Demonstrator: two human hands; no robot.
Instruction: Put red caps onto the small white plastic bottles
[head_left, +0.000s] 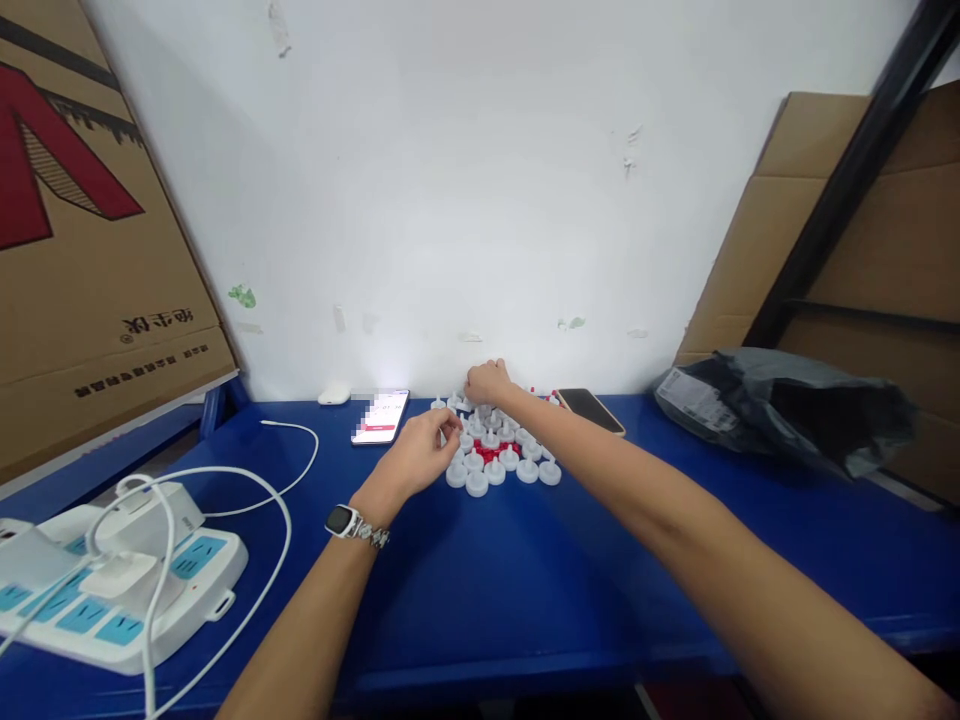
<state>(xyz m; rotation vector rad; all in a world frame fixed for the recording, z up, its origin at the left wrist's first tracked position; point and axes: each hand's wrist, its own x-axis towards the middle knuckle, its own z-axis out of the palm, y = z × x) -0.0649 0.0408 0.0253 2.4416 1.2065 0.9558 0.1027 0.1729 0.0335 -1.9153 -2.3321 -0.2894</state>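
Observation:
Several white translucent nozzle caps (pixel 477 484), round with a thin spout on top, lie in a loose cluster at the back middle of the blue table. Small red pieces (pixel 491 450) lie among them. My left hand (pixel 424 448), with a watch at the wrist, is at the left edge of the cluster, its fingers curled together; what they hold, if anything, is hidden. Reaching over the caps, my right hand (pixel 487 382) is closed at the far side near the wall. Its fingertips are turned away, and I cannot see what is in them.
A lit phone (pixel 381 416) lies left of the caps, a dark phone (pixel 591 411) to the right. On the left are a white power strip (pixel 217 570), looping cables (pixel 289 520) and a white case (pixel 334 394). A grey plastic bag (pixel 787 405) and cardboard (pixel 802 180) stand right.

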